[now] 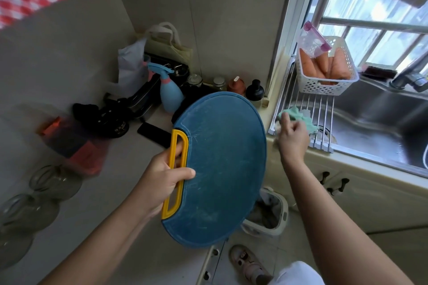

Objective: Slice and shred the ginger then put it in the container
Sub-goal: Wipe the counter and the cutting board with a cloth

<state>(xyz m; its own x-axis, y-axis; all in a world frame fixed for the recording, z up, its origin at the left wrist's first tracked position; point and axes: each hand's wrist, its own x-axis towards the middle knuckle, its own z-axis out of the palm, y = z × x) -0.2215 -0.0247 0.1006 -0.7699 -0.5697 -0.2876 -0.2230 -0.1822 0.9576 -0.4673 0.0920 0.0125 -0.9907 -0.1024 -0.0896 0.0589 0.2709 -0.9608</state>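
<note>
Two hands on cleanup before any cutting

Grips the blue cutting board (222,169) by its yellow handle (167,206) in the left hand (166,178), held up and tilted clear of the counter (129,169), likely for wiping; pinches the green cloth (293,112) on the sink rack (322,109) with the right hand (293,139), fingers curled. Shows no ginger anywhere, so slicing not yet begun.

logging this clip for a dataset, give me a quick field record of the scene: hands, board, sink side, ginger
left hand: grips the yellow handle of the blue cutting board, held up off the counter
right hand: at the green cloth on the sink rack; grip unclear
board surface: bare, scratched
white basket: holds carrots
ginger: not in view
</note>
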